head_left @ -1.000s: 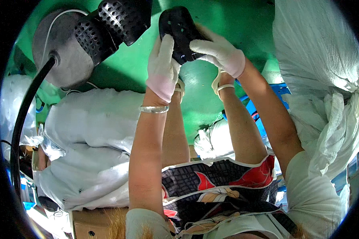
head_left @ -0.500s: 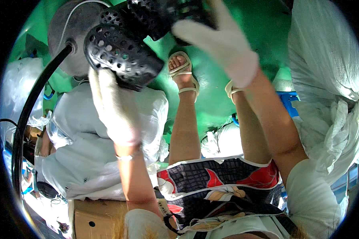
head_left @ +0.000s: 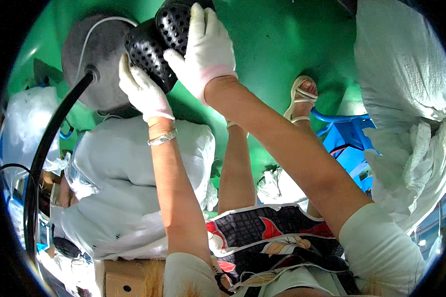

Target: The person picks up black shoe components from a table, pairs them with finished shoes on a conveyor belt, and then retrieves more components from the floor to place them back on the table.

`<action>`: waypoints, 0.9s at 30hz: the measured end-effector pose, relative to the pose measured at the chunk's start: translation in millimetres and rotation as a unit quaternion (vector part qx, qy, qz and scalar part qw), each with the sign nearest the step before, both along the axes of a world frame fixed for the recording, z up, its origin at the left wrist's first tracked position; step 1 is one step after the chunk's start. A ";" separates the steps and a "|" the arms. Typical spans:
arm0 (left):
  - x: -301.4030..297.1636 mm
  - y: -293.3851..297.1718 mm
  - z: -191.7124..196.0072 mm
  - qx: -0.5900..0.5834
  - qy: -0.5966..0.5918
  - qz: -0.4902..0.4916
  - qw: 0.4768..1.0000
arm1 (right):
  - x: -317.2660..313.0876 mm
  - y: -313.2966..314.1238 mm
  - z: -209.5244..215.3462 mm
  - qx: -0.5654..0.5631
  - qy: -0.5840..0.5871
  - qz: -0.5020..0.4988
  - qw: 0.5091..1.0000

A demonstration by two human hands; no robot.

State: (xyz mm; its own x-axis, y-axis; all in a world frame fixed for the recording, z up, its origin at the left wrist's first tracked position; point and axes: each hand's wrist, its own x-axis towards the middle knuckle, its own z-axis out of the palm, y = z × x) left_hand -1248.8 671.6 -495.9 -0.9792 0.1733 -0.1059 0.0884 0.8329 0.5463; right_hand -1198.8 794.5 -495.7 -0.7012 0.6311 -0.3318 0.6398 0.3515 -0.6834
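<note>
Both my hands wear white gloves. My left hand grips the lower left side of a black perforated part held up in front of me. My right hand lies over a second black perforated part right beside the first, fingers wrapped on its edge. The two black parts touch each other near the top of the view. A silver bracelet sits on my left wrist.
A grey round machine housing with a thick black hose stands at the left on the green floor. Big white sacks lie at left and another white sack at right. A blue frame stands by my sandalled foot.
Both black perforated parts have moved right and up. My left hand rose from below to grip the lower part; my right hand came down from the top edge onto the upper one.
</note>
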 end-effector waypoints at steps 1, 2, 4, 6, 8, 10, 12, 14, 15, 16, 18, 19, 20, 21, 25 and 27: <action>1.2 -0.4 -5.7 0.017 -0.015 0.012 1.000 | -0.4 4.5 -1.5 0.009 -0.002 0.009 1.000; 1.5 -3.5 -12.7 0.034 -0.028 0.023 0.999 | -1.4 7.8 -4.1 0.017 -0.002 0.018 1.000; -0.6 -4.7 -15.2 0.143 -0.132 0.075 0.978 | -4.7 18.4 -6.3 0.000 0.016 0.013 1.000; -1.1 11.2 -7.2 0.244 -0.224 0.176 0.927 | -6.7 28.8 -10.6 -0.034 0.043 0.000 0.998; -9.4 3.7 -15.2 0.264 -0.243 0.144 0.922 | -15.0 38.3 -17.6 -0.090 0.082 -0.017 0.992; -12.5 0.5 -15.9 0.288 -0.261 0.145 0.910 | -18.1 42.4 -21.0 -0.088 0.110 -0.056 0.989; -20.3 -6.8 -22.4 0.291 -0.249 0.156 0.911 | -21.2 44.0 -20.6 -0.106 0.120 -0.084 0.983; -26.9 -3.7 -22.7 0.344 -0.295 0.240 0.859 | -23.7 45.0 -24.5 -0.117 0.116 -0.102 0.981; -35.3 0.0 -18.8 0.354 -0.332 0.258 0.835 | -27.0 45.3 -29.9 -0.125 0.105 -0.115 0.980; -41.9 3.1 -24.7 0.359 -0.342 0.286 0.820 | -27.6 47.5 -35.2 -0.132 0.093 -0.129 0.978; -47.5 3.8 -29.9 0.322 -0.362 0.263 0.834 | -25.3 53.3 -44.3 -0.147 0.078 -0.130 0.977; -50.5 6.0 -38.7 0.326 -0.369 0.275 0.826 | -27.0 56.8 -50.9 -0.159 0.078 -0.143 0.974; -56.2 3.3 -47.7 0.329 -0.373 0.289 0.818 | -29.0 54.6 -55.3 -0.173 0.079 -0.155 0.969; -63.4 -2.3 -57.2 0.331 -0.374 0.303 0.811 | -31.3 51.2 -56.7 -0.165 0.087 -0.174 0.967; -86.2 -47.2 -94.0 0.462 -0.547 0.181 0.674 | -24.1 79.0 -54.0 -0.291 -0.011 -0.076 0.954; -86.0 -33.7 -113.8 0.475 -0.579 0.152 0.645 | -25.7 82.4 -97.1 -0.327 -0.038 -0.121 0.936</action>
